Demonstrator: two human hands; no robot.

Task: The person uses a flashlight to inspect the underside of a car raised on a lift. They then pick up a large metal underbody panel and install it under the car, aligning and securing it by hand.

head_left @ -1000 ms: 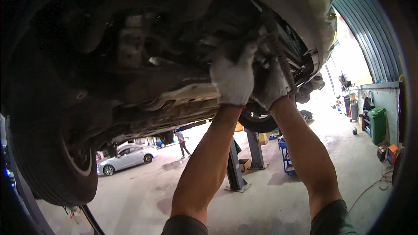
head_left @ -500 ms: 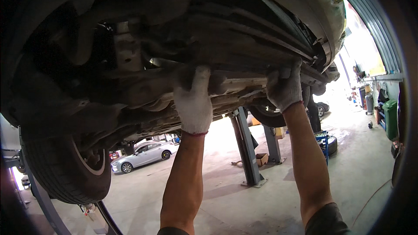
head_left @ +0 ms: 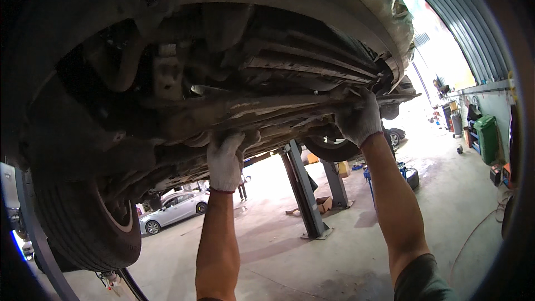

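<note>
White-gloved left hand (head_left: pixel 224 160) upraised, right hand (head_left: pixel 361 120) higher

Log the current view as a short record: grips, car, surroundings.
Left grip: white glove, raised to the dark car underside; hold unclear
Right grip: white glove, farther right, at the underside; fingers partly hidden
Car: raised overhead; wheel hanging at left
Behind: silver car on floor; grey post between the forearms
Far right: green bin near wall

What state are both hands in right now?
Left hand: up at the car's underside; grip cannot be told.
Right hand: also there, partly in shadow; grip unclear.
</note>
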